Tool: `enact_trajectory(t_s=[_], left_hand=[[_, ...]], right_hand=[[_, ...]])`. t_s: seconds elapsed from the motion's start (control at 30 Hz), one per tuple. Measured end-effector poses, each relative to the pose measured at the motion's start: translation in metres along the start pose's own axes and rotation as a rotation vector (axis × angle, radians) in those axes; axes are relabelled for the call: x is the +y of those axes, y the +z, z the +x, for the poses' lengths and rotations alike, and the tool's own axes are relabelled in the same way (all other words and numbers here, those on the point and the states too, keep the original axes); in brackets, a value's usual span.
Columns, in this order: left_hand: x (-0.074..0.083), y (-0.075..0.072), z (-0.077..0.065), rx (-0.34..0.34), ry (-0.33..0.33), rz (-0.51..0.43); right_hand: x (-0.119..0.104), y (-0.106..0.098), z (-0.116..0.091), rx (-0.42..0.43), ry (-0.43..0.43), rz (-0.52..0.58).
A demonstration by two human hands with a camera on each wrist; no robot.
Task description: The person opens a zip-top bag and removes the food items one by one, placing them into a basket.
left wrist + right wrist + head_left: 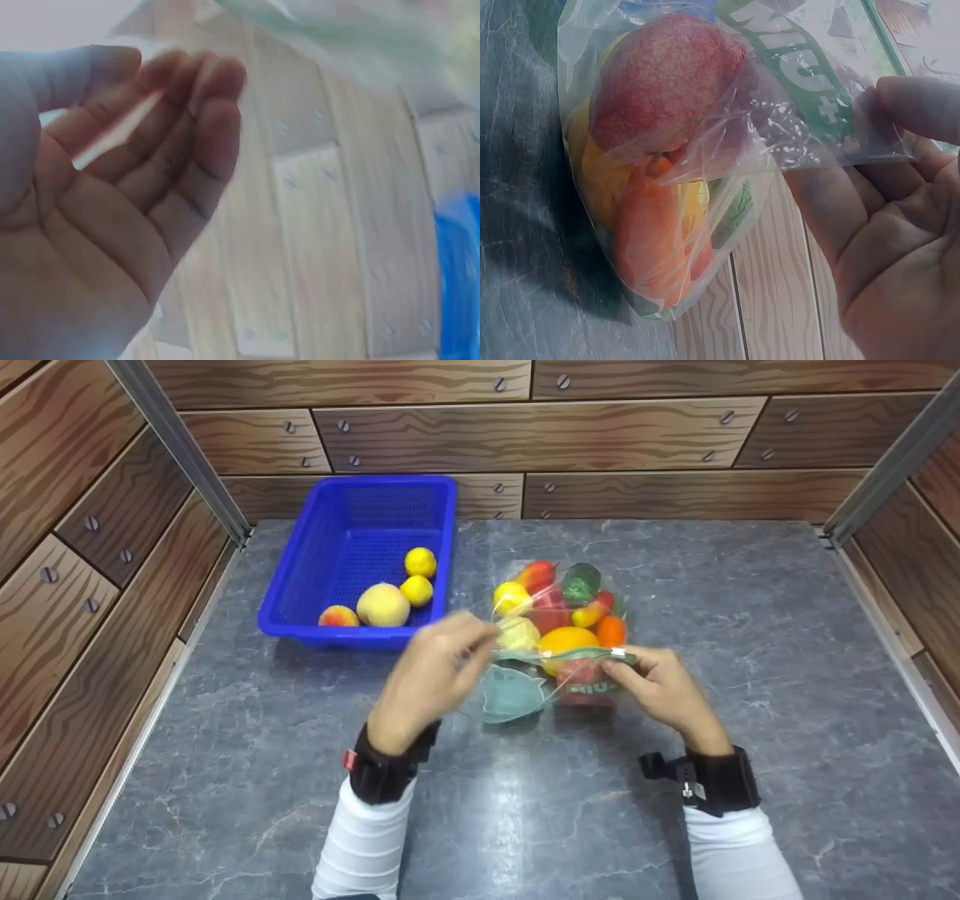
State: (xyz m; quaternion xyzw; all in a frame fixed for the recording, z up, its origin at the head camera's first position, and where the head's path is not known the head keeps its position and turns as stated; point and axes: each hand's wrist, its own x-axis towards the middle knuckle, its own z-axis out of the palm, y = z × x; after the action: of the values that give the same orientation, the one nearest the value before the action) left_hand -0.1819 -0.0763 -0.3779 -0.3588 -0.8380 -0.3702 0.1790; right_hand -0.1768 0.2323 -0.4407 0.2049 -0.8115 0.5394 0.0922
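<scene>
A clear zip bag (pixel 514 695) with a green seal strip, full of play fruit and vegetables, stands at the middle of the table. Through its film show a yellow lemon (pixel 511 598), a large orange-yellow fruit (pixel 568 642) and a dark green piece (pixel 581 583). My right hand (pixel 670 690) pinches the bag's top right corner between thumb and fingers. In the right wrist view a reddish round fruit (pixel 667 82) and an orange vegetable (pixel 651 232) press against the plastic. Loosely bent and holding nothing, my left hand (pixel 127 172) is beside the bag's top left end.
Left of the bag, a blue plastic basket (pixel 356 641) stands near the back wall. In it lie two lemons (pixel 417 590), a pale yellow fruit (pixel 383 605) and a red-yellow peach (pixel 339 616). Wood-patterned walls (pixel 525 435) enclose the grey marbled table (pixel 585 825) at the back and sides.
</scene>
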Motion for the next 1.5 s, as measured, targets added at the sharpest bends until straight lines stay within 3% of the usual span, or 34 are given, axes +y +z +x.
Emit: enact_trajectory(t_s=[0.17,0.27,0.4,0.6,0.73,0.87,1.0,1.17,1.37,1.5], left_hand=[[0.018,0.011,0.000,-0.247,0.114,-0.065],[0.022,0.021,0.002,-0.359,0.108,0.012],[0.022,0.035,0.004,-0.426,0.059,0.167],[0.009,0.058,0.004,-0.433,-0.049,0.302],[0.001,0.071,0.003,-0.438,-0.132,0.326],[-0.005,0.081,0.003,-0.449,-0.166,0.353],[-0.009,0.088,0.004,-0.455,-0.139,0.354],[-0.010,0.093,0.003,-0.455,-0.051,0.369],[-0.011,0.096,0.003,-0.468,0.051,0.273],[-0.011,0.098,0.003,-0.462,0.119,0.336]], right_hand=[[0.000,0.000,0.000,0.005,0.004,-0.001],[-0.001,0.000,0.000,0.004,0.002,0.002],[-0.001,-0.001,0.000,-0.013,0.002,0.014],[-0.005,-0.004,-0.002,-0.049,0.026,0.005],[-0.006,-0.006,-0.002,-0.061,0.033,-0.039],[-0.006,-0.005,-0.001,-0.070,0.049,-0.059],[-0.005,-0.002,0.000,-0.076,0.051,-0.060],[-0.003,0.001,0.000,-0.081,0.061,-0.062],[-0.002,0.001,0.000,-0.091,0.070,-0.056],[-0.002,0.001,0.000,-0.098,0.066,-0.019]])
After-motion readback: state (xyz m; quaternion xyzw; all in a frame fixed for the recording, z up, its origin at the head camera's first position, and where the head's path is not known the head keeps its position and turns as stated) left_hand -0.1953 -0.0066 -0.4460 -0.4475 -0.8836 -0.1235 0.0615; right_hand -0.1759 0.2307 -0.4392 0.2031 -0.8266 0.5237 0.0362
